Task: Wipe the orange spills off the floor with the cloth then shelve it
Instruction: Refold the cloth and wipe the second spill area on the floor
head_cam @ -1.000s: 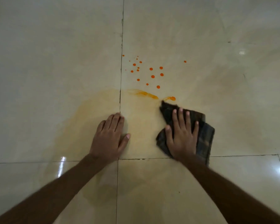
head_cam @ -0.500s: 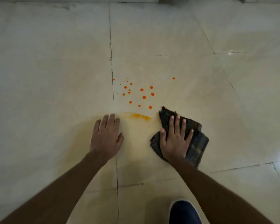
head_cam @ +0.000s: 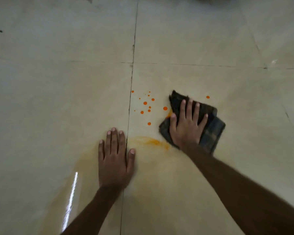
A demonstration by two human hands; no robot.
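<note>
Head view: right hand (head_cam: 187, 127) lay flat on the folded dark plaid cloth (head_cam: 210, 131), fingers spread, palm pressing it to the floor (head_cam: 58, 90). Not a pinch, just an open palm on top. Cloth sat on the tile right of the vertical grout line (head_cam: 131, 85), its far corner pointing away from the person.

Left hand (head_cam: 115, 160) was flat on the floor, fingers together and extended, holding nothing. It straddled the grout line.

Orange drops (head_cam: 148, 106) were scattered just left of the cloth, between it and the grout line. One stray drop (head_cam: 208, 97) sat beyond the cloth's far right edge. An orange smear (head_cam: 151, 142) ran between the two hands, touching the cloth's near left edge. A faint yellowish film (head_cam: 85, 160) spread left of the left hand. Glare streak (head_cam: 70, 200) showed near the left forearm.
</note>
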